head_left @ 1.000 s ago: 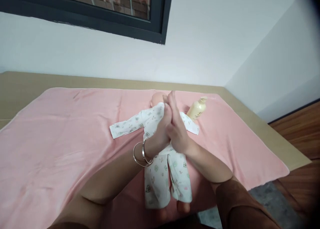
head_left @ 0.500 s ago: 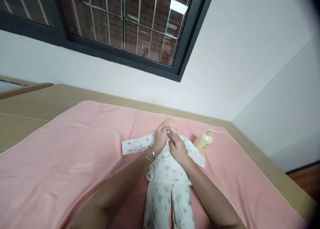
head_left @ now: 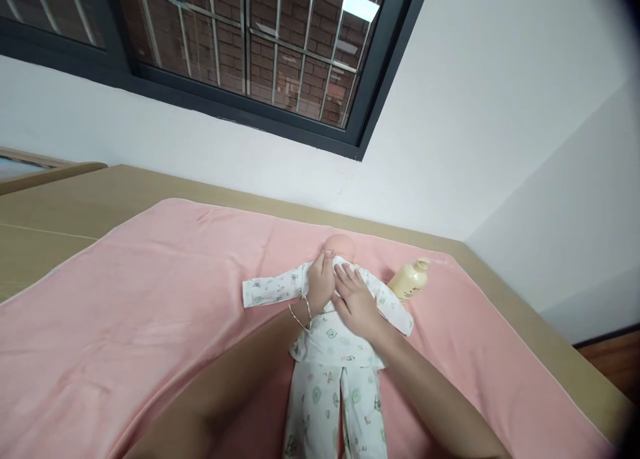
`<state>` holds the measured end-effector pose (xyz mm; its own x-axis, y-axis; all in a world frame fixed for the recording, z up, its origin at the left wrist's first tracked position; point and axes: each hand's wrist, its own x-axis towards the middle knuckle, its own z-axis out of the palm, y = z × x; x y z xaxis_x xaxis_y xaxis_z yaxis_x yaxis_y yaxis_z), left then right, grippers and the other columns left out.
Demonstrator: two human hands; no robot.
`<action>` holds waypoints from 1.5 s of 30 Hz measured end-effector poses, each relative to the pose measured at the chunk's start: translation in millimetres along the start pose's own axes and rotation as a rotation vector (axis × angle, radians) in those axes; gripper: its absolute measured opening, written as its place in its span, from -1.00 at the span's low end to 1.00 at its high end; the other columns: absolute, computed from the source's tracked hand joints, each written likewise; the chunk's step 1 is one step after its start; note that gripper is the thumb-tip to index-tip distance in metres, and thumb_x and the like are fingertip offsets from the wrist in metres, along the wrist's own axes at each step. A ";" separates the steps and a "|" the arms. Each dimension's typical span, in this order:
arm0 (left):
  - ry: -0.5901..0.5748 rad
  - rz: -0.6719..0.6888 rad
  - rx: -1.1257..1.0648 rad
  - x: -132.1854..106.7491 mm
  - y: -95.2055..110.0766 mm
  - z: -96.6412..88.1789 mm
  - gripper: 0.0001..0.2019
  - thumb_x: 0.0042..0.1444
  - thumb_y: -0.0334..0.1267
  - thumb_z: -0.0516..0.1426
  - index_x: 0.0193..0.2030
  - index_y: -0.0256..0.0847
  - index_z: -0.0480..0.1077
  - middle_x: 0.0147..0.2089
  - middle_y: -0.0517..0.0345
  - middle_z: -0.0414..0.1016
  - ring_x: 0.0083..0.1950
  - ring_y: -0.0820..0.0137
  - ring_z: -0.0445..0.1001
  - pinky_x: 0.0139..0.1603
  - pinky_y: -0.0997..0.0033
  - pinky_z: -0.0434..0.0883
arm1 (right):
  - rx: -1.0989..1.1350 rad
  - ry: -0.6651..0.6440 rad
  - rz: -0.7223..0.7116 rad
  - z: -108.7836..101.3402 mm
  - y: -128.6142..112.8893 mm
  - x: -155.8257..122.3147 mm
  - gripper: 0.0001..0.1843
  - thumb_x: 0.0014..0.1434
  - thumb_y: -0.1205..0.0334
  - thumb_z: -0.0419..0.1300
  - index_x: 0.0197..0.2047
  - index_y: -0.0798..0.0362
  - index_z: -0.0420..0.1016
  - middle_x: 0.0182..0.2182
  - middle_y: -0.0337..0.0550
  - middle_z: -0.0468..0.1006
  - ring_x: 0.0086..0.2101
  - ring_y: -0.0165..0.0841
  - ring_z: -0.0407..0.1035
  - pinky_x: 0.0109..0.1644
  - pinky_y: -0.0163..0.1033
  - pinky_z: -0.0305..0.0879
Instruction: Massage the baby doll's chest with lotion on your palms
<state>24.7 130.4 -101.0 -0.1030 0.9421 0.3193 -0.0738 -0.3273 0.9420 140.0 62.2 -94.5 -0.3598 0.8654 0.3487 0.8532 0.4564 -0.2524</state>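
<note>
A baby doll [head_left: 332, 339] in white printed pyjamas lies on its back, with its arms out to the sides. My left hand [head_left: 321, 282] rests on the upper chest near the collar, turned partly on its edge with its fingers stretched toward the head. A silver bangle circles that wrist. Flat on the chest beside it lies my right hand [head_left: 356, 302], its fingers extended and slightly apart. Both hands hold nothing that I can see. Only the top of the doll's bald head [head_left: 341, 244] shows past my hands; its face is hidden.
A pale yellow bottle [head_left: 410, 280] leans by the doll's sleeve on the right. Beneath everything spreads a pink blanket [head_left: 190, 299] over a wooden surface [head_left: 65, 202]. Behind it are a white wall and a dark-framed window [head_left: 240, 112] with bars outside.
My right hand has come down a little and flattened onto the chest, its fingers now spread and apart from the left fingertips. My left hand stays by the collar, its fingers straighter.
</note>
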 end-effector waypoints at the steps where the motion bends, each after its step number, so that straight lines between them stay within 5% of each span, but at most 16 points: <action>1: -0.003 -0.003 -0.008 -0.1 0.0 -0.6 -0.62 0.35 -0.08 -0.12 -0.12 -0.22 0.45 -0.03 -0.04 0.57 0.06 0.28 0.51 0.17 0.22 0.36 | 0.022 0.011 -0.073 0.1 -0.9 -9.4 -0.45 0.33 0.21 -0.03 0.37 -0.02 0.17 0.36 -0.12 0.12 0.38 -0.18 -0.13 0.44 0.18 -0.27; 4: -0.014 0.024 -0.013 -2.8 -1.6 -1.3 -0.60 0.36 -0.07 -0.13 -0.10 -0.23 0.45 -0.01 -0.05 0.57 0.08 0.27 0.50 0.20 0.19 0.35 | 0.129 0.102 -0.130 1.9 13.5 -28.1 -0.52 0.36 0.22 -0.07 0.31 -0.09 0.27 0.29 -0.17 0.27 0.34 -0.27 0.02 0.43 0.11 -0.15; 8: -0.040 0.104 0.002 -6.7 -5.5 -1.3 -0.59 0.36 -0.06 -0.14 -0.07 -0.23 0.44 0.01 -0.04 0.55 0.11 0.28 0.47 0.22 0.19 0.33 | 0.146 0.144 0.118 2.0 38.3 -11.3 -0.48 0.38 0.12 -0.09 0.34 0.05 0.23 0.32 -0.02 0.19 0.33 -0.21 0.04 0.40 0.14 -0.07; 11: -0.103 0.143 -0.014 -5.9 -6.9 -3.8 -0.62 0.35 -0.06 -0.10 -0.03 -0.24 0.43 0.04 -0.04 0.52 0.13 0.28 0.45 0.22 0.22 0.32 | 0.061 0.054 0.236 -0.8 28.2 9.8 -0.38 0.34 0.09 -0.03 0.38 0.18 0.12 0.34 0.12 0.12 0.35 -0.10 -0.04 0.40 0.20 -0.11; 15: -0.164 0.135 -0.077 -2.2 -8.5 -9.5 -0.62 0.34 -0.06 -0.09 0.01 -0.24 0.42 0.07 -0.03 0.50 0.15 0.29 0.42 0.23 0.24 0.30 | -0.054 0.032 0.042 0.3 -6.1 -1.6 -0.35 0.23 0.21 0.08 0.37 0.11 0.16 0.40 0.01 -0.04 0.39 -0.06 -0.21 0.42 0.22 -0.24; 18: -0.169 0.142 -0.076 -2.0 -9.7 -11.7 -0.60 0.35 -0.04 -0.10 0.01 -0.23 0.42 0.07 -0.02 0.50 0.15 0.28 0.42 0.25 0.23 0.28 | -0.014 0.093 -0.094 5.3 -13.6 -33.4 -0.41 0.21 0.30 0.05 0.32 0.06 0.26 0.36 -0.08 0.12 0.38 -0.15 -0.13 0.43 0.17 -0.18; 21: -0.191 0.173 -0.045 -4.7 -9.5 -11.6 -0.60 0.35 -0.03 -0.10 0.02 -0.22 0.42 0.07 -0.02 0.50 0.15 0.27 0.42 0.24 0.22 0.28 | 0.082 0.199 -0.059 8.5 1.8 -51.1 -0.49 0.26 0.28 0.02 0.27 0.02 0.33 0.28 -0.09 0.29 0.34 -0.21 0.02 0.41 0.12 -0.05; 26: -0.211 0.229 0.003 -7.6 -8.7 -12.0 -0.62 0.33 -0.05 -0.08 0.05 -0.22 0.41 0.09 -0.03 0.49 0.16 0.25 0.41 0.25 0.17 0.28 | 0.125 0.208 0.212 3.9 26.4 -17.7 -0.47 0.34 0.15 -0.06 0.32 0.13 0.26 0.29 0.05 0.24 0.32 -0.19 0.07 0.40 0.10 -0.01; 30: -0.215 0.233 0.012 -6.3 -8.9 -14.1 -0.63 0.32 -0.07 -0.07 0.05 -0.22 0.40 0.10 -0.05 0.48 0.17 0.24 0.41 0.27 0.14 0.28 | 0.030 0.092 0.194 -0.6 9.2 15.0 -0.42 0.30 0.15 0.02 0.34 0.14 0.21 0.35 0.10 0.12 0.36 -0.09 -0.05 0.40 0.19 -0.11; 33: -0.205 0.209 0.012 -5.9 -8.7 -15.6 -0.64 0.32 -0.09 -0.08 0.04 -0.23 0.40 0.09 -0.06 0.49 0.16 0.25 0.43 0.26 0.14 0.30 | -0.029 0.097 0.101 -0.1 -7.3 15.5 -0.47 0.22 0.26 0.08 0.26 0.07 0.36 0.32 0.03 0.21 0.34 -0.09 -0.01 0.41 0.16 -0.10; 38: -0.165 0.183 0.124 -5.3 -11.0 -15.9 -0.67 0.31 -0.18 -0.08 0.04 -0.21 0.40 0.08 -0.03 0.50 0.14 0.27 0.43 0.24 0.13 0.33 | 0.100 0.331 0.139 7.6 -4.3 -4.4 -0.59 0.23 0.32 0.00 0.05 0.05 0.55 0.06 -0.09 0.54 0.17 -0.26 0.33 0.34 -0.09 0.15; 41: -0.147 0.194 0.282 -3.8 -15.2 -15.3 -0.69 0.21 -0.33 -0.04 0.03 -0.23 0.40 0.08 -0.04 0.50 0.15 0.24 0.43 0.24 0.08 0.34 | 0.137 0.370 0.239 9.4 9.5 -3.1 -0.56 0.25 0.29 -0.03 0.12 0.04 0.49 0.10 -0.10 0.51 0.18 -0.25 0.31 0.32 -0.08 0.18; 45: -0.196 0.319 0.544 -10.2 -18.5 -13.4 -0.61 0.19 -0.42 -0.09 0.10 -0.25 0.36 0.23 -0.10 0.39 0.31 0.19 0.30 0.36 -0.04 0.21 | 0.134 0.267 0.345 7.1 31.8 13.8 -0.50 0.28 0.21 -0.04 0.24 0.13 0.35 0.19 0.02 0.40 0.22 -0.16 0.24 0.33 0.01 0.13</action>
<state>13.8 125.9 -123.0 0.1492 0.8176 0.5562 0.4476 -0.5574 0.6993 159.5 90.2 -104.1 0.0622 0.8959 0.4399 0.8433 0.1886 -0.5033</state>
